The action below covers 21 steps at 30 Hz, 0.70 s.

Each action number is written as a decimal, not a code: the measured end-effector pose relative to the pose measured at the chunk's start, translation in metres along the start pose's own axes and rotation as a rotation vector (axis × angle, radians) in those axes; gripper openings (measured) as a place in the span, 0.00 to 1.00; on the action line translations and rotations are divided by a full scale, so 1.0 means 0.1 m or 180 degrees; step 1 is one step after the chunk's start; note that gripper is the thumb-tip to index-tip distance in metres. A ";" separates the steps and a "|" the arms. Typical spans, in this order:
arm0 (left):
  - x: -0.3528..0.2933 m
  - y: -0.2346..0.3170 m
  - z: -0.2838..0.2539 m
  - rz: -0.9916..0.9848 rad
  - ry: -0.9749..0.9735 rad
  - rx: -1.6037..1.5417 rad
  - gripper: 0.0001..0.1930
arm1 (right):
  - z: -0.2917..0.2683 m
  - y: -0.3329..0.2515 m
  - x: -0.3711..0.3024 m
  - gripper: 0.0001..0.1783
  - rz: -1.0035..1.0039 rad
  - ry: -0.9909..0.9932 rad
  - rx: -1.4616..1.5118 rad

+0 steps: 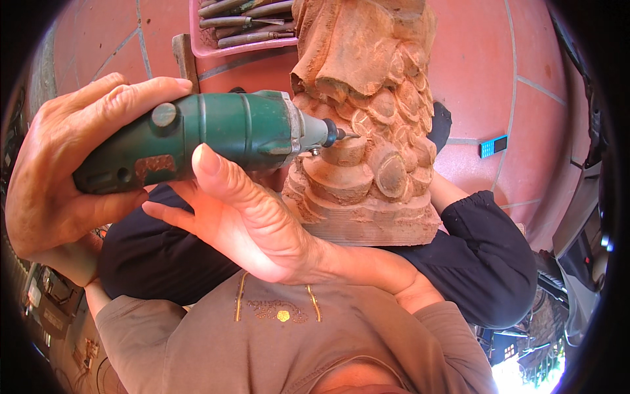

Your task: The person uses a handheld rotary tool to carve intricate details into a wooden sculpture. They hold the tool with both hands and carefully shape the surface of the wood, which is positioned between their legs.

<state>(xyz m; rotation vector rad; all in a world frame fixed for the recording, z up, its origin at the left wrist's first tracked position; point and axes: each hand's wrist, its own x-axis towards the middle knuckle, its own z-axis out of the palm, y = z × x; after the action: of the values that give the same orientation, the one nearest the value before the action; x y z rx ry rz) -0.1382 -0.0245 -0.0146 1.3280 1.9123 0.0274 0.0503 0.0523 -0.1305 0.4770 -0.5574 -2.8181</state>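
I watched the left hand point(59, 164) grip a scuffed green rotary tool point(213, 128), the right hand point(256, 230) cradling it. Rightward sat a knobbly reddish-brown carving point(387, 111); beyond both hands, a pink tub point(195, 33) held wooden-handled tools point(252, 39).

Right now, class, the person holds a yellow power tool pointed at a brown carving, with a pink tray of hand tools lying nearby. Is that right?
Not quite: the head view shows that the power tool is green, not yellow. The person does hold it pointed at the brown carving, with a pink tray of hand tools lying nearby.
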 end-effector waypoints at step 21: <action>-0.09 -0.04 0.01 0.0040 -0.0097 -0.0163 0.46 | -0.05 0.04 -0.01 0.32 0.0079 -0.0085 -0.0114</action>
<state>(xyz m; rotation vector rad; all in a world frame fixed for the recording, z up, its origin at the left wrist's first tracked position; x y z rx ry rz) -0.1390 -0.0336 -0.0118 1.2994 1.8656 0.0615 0.0537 0.0475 -0.1325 0.4233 -0.5135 -2.8096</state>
